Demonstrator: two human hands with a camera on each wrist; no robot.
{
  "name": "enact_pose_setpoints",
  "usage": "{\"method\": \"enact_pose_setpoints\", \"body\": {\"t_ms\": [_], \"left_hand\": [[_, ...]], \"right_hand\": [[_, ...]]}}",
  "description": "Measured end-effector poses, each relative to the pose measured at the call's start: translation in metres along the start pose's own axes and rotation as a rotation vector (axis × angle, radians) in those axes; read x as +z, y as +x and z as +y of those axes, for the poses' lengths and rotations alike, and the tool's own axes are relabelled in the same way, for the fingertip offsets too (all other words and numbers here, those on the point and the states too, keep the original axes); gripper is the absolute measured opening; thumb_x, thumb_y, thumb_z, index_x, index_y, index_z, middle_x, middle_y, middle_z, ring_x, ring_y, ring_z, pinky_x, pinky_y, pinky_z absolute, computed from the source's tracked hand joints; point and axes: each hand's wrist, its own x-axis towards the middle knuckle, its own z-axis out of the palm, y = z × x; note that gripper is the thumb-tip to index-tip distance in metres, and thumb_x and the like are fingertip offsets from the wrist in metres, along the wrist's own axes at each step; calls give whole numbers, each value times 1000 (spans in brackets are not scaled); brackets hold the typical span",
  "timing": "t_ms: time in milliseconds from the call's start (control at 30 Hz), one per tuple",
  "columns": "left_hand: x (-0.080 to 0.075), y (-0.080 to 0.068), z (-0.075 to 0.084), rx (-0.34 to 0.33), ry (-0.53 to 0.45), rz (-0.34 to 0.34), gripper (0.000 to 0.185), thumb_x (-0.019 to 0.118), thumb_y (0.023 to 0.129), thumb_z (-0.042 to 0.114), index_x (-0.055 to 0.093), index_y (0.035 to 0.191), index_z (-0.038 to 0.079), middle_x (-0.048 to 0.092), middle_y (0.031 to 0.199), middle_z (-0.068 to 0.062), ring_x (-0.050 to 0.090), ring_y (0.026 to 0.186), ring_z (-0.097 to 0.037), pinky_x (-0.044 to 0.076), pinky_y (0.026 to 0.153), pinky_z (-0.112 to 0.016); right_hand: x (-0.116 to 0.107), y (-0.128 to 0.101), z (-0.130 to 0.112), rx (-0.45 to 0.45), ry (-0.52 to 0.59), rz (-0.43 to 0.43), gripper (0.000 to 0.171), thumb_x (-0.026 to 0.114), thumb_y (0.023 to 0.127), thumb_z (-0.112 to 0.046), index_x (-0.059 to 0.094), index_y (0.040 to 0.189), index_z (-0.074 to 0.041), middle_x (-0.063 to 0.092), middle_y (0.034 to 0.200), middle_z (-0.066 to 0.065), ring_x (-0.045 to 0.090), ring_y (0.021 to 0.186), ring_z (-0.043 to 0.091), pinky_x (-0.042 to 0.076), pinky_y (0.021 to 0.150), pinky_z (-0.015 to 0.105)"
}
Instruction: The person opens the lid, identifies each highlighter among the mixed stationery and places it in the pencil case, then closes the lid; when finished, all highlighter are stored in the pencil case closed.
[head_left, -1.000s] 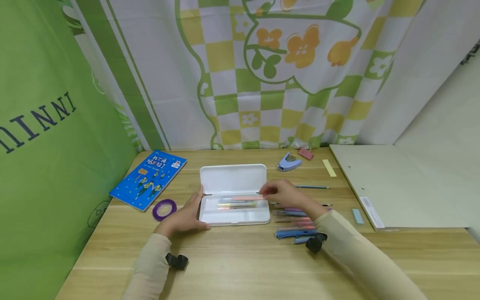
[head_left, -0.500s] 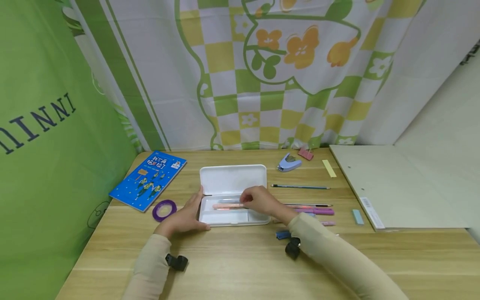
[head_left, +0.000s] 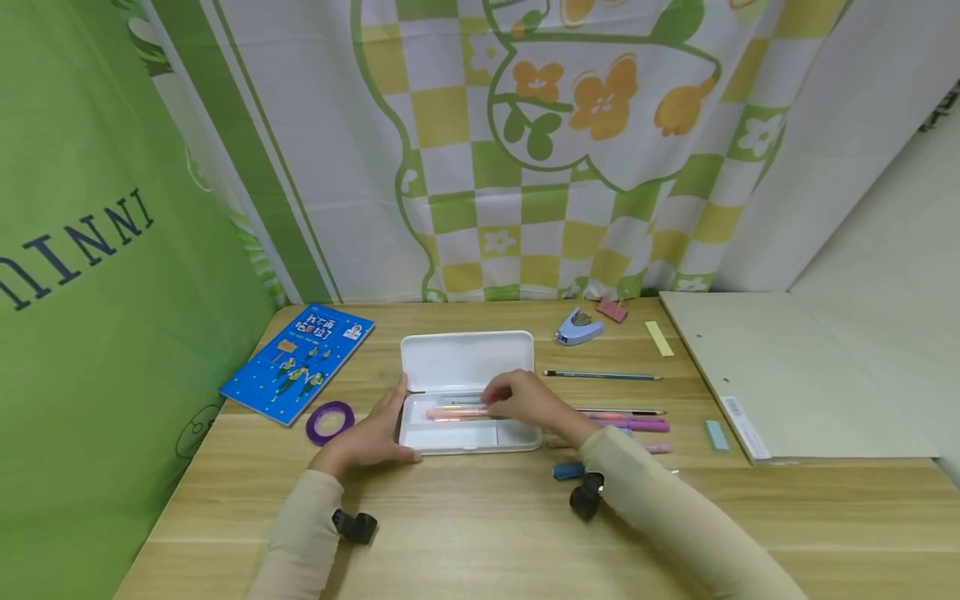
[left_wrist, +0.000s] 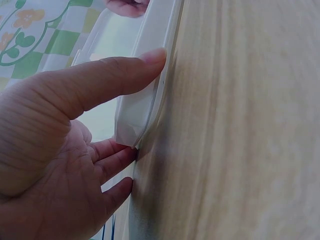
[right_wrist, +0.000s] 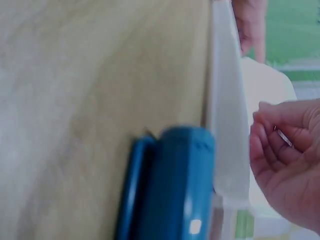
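Note:
A white pencil case (head_left: 446, 436) lies with its lid (head_left: 467, 362) raised, in the middle of the table. At its left end my left hand (head_left: 371, 435) grips it; in the left wrist view the thumb (left_wrist: 117, 75) lies along the front wall and the other fingers (left_wrist: 115, 162) reach round the corner. My right hand (head_left: 525, 398) pinches a light orange pen (head_left: 453, 412) over the long compartment, its right end hidden by the fingers. Other pens lie just behind it in the case. The right wrist view shows thumb and fingertips drawn together above the tray.
Right of the case lie several pens, a purple pen (head_left: 637, 425), a blue pen (head_left: 567, 472) and a pencil (head_left: 603, 375). Farther back are a lilac stapler (head_left: 579, 327) and pink binder clip (head_left: 612, 310). At left are a blue book (head_left: 296, 362) and purple tape roll (head_left: 330, 422).
My right hand has moved left and slightly down, carrying the orange pen from the case's right edge over the compartment. In the last half second it barely shifts. The left hand stays put.

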Motion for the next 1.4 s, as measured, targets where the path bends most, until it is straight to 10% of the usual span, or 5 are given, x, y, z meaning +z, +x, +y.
{"method": "enact_pose_setpoints", "body": {"t_ms": [333, 767, 1400], "left_hand": [[1, 2, -4, 1, 8, 6, 125, 82, 73, 30, -14, 150, 6, 0, 155, -24, 5, 142, -42, 14, 113, -52], [3, 2, -5, -6, 13, 0, 125, 81, 74, 32, -14, 150, 7, -2, 156, -23, 4, 142, -41, 14, 113, -52], [0, -1, -1, -36, 12, -5, 125, 81, 73, 32, -15, 150, 9, -3, 156, -21, 3, 142, -40, 15, 113, -52]], "right_hand": [[-43, -25, 7, 75, 222, 15, 20, 64, 89, -8, 66, 102, 6, 67, 93, 8, 58, 83, 13, 49, 73, 26], [-105, -86, 60, 105, -38, -8, 15, 64, 87, -2, 66, 99, 6, 68, 91, 13, 61, 83, 17, 51, 70, 25], [-99, -91, 77, 20, -263, -36, 12, 67, 82, 3, 69, 93, -3, 68, 86, 1, 60, 80, 13, 51, 68, 28]]}}
